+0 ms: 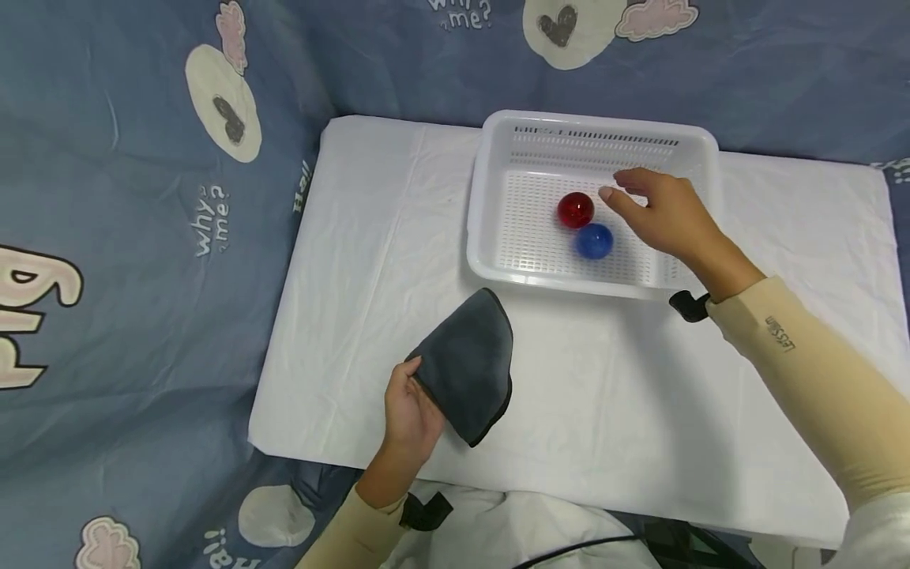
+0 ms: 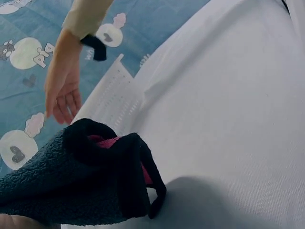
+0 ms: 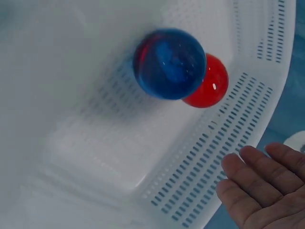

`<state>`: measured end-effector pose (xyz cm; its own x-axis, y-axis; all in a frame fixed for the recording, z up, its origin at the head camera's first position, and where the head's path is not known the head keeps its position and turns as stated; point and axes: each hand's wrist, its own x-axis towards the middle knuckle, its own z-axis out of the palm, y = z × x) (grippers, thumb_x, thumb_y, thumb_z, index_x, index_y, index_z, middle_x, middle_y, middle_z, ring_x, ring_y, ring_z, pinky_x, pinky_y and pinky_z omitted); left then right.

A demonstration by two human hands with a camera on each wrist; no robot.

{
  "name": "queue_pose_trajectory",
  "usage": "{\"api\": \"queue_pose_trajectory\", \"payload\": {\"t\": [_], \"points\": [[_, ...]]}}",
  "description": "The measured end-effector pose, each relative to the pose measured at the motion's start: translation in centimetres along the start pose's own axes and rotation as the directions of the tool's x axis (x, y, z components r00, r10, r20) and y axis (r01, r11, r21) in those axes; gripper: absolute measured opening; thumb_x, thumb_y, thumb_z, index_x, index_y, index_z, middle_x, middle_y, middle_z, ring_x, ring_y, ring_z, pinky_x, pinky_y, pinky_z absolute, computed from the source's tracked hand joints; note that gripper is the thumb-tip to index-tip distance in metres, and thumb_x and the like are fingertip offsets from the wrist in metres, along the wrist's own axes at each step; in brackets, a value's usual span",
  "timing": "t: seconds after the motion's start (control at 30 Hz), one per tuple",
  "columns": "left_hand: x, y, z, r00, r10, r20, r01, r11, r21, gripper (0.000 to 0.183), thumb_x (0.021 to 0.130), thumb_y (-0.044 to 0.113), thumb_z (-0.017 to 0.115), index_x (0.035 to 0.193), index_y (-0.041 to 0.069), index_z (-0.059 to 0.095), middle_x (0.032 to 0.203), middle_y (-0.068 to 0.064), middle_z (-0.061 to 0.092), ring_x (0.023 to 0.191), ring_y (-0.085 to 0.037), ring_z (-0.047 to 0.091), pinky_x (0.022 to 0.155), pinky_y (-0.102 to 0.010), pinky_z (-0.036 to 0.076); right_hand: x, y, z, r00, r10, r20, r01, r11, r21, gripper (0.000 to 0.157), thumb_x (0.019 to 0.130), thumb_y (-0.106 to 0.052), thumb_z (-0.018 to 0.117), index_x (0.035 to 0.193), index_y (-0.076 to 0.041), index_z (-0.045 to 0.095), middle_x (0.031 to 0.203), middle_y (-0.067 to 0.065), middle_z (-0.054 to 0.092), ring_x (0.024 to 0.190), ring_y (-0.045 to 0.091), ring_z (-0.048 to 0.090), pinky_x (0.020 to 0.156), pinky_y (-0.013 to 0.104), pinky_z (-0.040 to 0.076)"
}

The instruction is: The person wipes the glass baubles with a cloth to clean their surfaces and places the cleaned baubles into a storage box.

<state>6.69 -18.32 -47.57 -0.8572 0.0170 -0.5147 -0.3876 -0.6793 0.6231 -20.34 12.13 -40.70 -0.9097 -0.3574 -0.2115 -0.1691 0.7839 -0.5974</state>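
My left hand (image 1: 414, 415) grips one edge of a folded dark grey cloth (image 1: 465, 363) with black edging, held over the near side of the table. In the left wrist view the cloth (image 2: 90, 176) looks fuzzy, with a bit of pink inside its folds. Over the right part of a white plastic basket (image 1: 490, 261), my right hand (image 1: 671, 213) is held with fingers extended and nothing in it. A clear red ball (image 1: 575, 210) and a clear blue ball (image 1: 594, 241) lie side by side on the basket floor, left of that hand.
The slotted basket stands at the back of a table with a white cloth (image 1: 341, 316). Blue patterned fabric (image 1: 156, 332) lies behind and to the left of the table. A black cable (image 1: 576, 545) runs near the person's lap at the front edge.
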Motion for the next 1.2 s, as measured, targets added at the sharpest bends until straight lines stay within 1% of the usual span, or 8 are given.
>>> {"api": "queue_pose_trajectory", "payload": {"t": [0.13,0.43,0.7,0.8,0.87,0.93,1.03,1.2], "points": [[-0.2,0.5,-0.3,0.998,0.055,0.012,-0.055,0.998,-0.011,0.063,0.107,0.030,0.012,0.163,0.002,0.018,0.163,-0.009,0.028,0.147,-0.019,0.035,0.116,-0.030,0.034,-2.3,0.5,0.1,1.000,0.006,-0.029,-0.005,0.999,0.036,0.068,0.107,-0.051,0.050,0.152,0.000,0.052,0.152,0.023,0.052,0.141,0.048,0.046,0.115,0.066,0.035],[-0.7,3.4,-1.8,0.973,0.212,-0.090,-0.210,0.977,0.031,0.058,0.108,0.026,0.011,0.160,0.005,0.024,0.157,-0.001,0.039,0.144,-0.013,0.041,0.118,-0.028,0.032,-7.4,2.0,-0.4,0.991,0.048,-0.127,-0.028,0.988,0.151,0.067,0.107,-0.051,0.053,0.153,-0.003,0.052,0.151,0.021,0.054,0.138,0.045,0.051,0.113,0.063,0.037],[-0.9,6.1,-3.2,0.875,0.458,-0.158,-0.417,0.878,0.234,0.043,0.109,0.020,0.023,0.144,-0.001,0.038,0.144,-0.005,0.044,0.136,-0.015,0.044,0.112,-0.025,0.036,-10.8,3.2,-0.6,0.979,0.107,-0.175,-0.069,0.975,0.212,0.064,0.108,-0.051,0.051,0.153,-0.006,0.052,0.149,0.020,0.056,0.136,0.044,0.054,0.108,0.064,0.042],[-0.4,5.9,-3.3,0.872,0.464,-0.158,-0.394,0.856,0.336,0.040,0.107,0.015,0.026,0.135,-0.007,0.045,0.135,-0.008,0.048,0.127,-0.015,0.048,0.106,-0.024,0.040,-11.7,3.6,-0.4,0.977,0.132,-0.166,-0.095,0.972,0.213,0.065,0.108,-0.053,0.049,0.154,-0.008,0.052,0.148,0.018,0.058,0.135,0.042,0.055,0.106,0.065,0.043],[-0.2,5.4,-3.3,0.889,0.437,-0.139,-0.350,0.841,0.412,0.045,0.107,0.014,0.027,0.138,-0.012,0.046,0.139,-0.015,0.048,0.128,-0.019,0.048,0.105,-0.024,0.040,-12.1,3.9,-0.3,0.976,0.140,-0.164,-0.102,0.970,0.221,0.064,0.108,-0.053,0.049,0.153,-0.009,0.053,0.148,0.017,0.058,0.134,0.041,0.055,0.105,0.064,0.044],[0.0,4.8,-3.4,0.908,0.409,-0.091,-0.313,0.806,0.503,0.052,0.106,0.014,0.027,0.147,-0.016,0.041,0.151,-0.022,0.044,0.139,-0.024,0.043,0.110,-0.025,0.037,-12.6,4.1,-0.3,0.975,0.149,-0.166,-0.110,0.968,0.224,0.063,0.108,-0.052,0.049,0.153,-0.009,0.053,0.148,0.017,0.058,0.134,0.042,0.055,0.105,0.064,0.044],[0.1,3.8,-3.6,0.919,0.394,0.023,-0.317,0.700,0.640,0.056,0.106,0.012,0.027,0.155,-0.014,0.035,0.162,-0.023,0.035,0.151,-0.030,0.030,0.119,-0.029,0.028,-13.4,4.5,-0.2,0.971,0.157,-0.179,-0.116,0.968,0.222,0.061,0.109,-0.050,0.048,0.153,-0.008,0.053,0.148,0.019,0.058,0.134,0.043,0.055,0.106,0.063,0.044],[0.7,1.8,-4.0,0.895,0.392,0.213,-0.406,0.519,0.752,0.052,0.108,0.009,0.028,0.157,0.001,0.044,0.161,-0.010,0.043,0.153,-0.031,0.031,0.122,-0.028,0.024,-15.1,5.3,-0.3,0.959,0.188,-0.215,-0.143,0.968,0.207,0.057,0.109,-0.050,0.049,0.151,-0.012,0.057,0.147,0.012,0.060,0.131,0.027,0.060,0.099,0.023,0.047]]}}
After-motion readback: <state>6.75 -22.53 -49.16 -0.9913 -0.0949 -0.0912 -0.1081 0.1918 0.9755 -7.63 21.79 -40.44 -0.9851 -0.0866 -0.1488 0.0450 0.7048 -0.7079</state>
